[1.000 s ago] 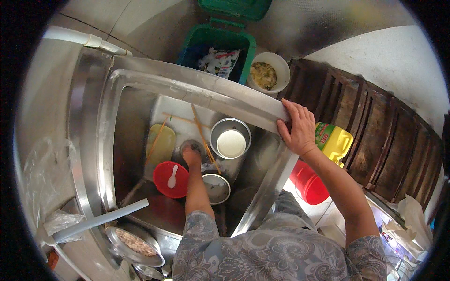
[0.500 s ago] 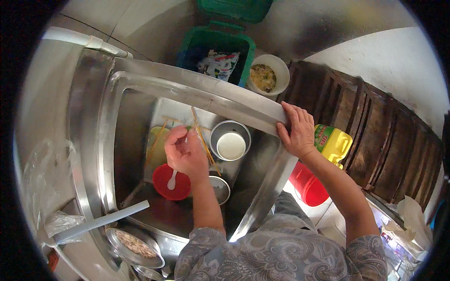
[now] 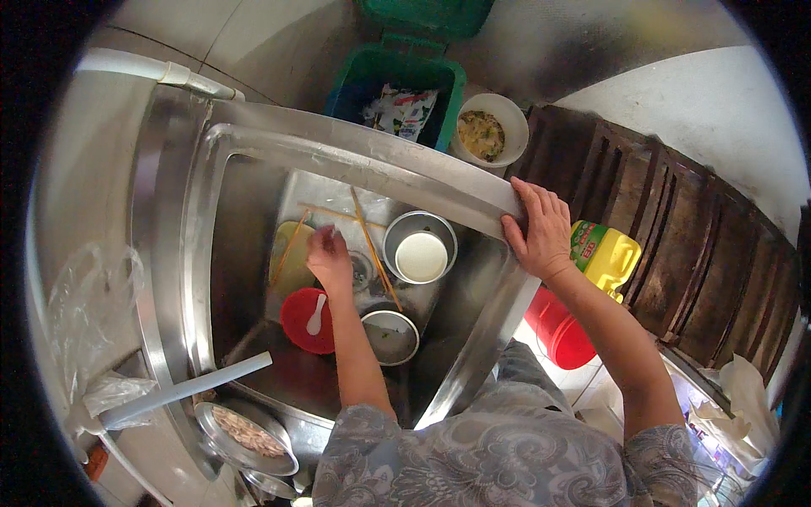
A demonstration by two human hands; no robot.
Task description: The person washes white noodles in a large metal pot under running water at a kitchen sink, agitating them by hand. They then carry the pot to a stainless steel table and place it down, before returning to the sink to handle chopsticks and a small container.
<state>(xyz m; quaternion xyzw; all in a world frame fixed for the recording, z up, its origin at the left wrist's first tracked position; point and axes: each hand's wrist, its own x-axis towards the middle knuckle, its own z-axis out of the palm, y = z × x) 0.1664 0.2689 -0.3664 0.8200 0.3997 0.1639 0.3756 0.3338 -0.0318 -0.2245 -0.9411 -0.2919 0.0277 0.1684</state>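
My left hand (image 3: 328, 253) reaches down into the steel sink (image 3: 221, 253), fingers bent together beside a yellowish flat piece (image 3: 291, 258). Anything pinched in them is too small to make out. Just below that hand is a red bowl (image 3: 297, 328) with a white spoon (image 3: 317, 314) in it. Several chopsticks (image 3: 369, 237) lie scattered across the sink floor. On the right sit a metal bowl holding a white bowl (image 3: 421, 258), and a light-rimmed bowl (image 3: 390, 340) with green bits. My right hand (image 3: 545, 230) rests on the sink's far right corner, fingers stretched and thumb apart.
Behind the sink stand a green bin (image 3: 456, 93) with packaging inside and a white bucket (image 3: 517, 139) of food scraps. A yellow jug (image 3: 621, 258) and red bucket (image 3: 570, 338) are at right. A grey pipe (image 3: 194, 387) juts over the left edge, near a pan of food (image 3: 249, 433).
My left hand has gone down and slightly left, away from above the sink; the green bit it pinched no longer shows. My right hand stays on the corner.
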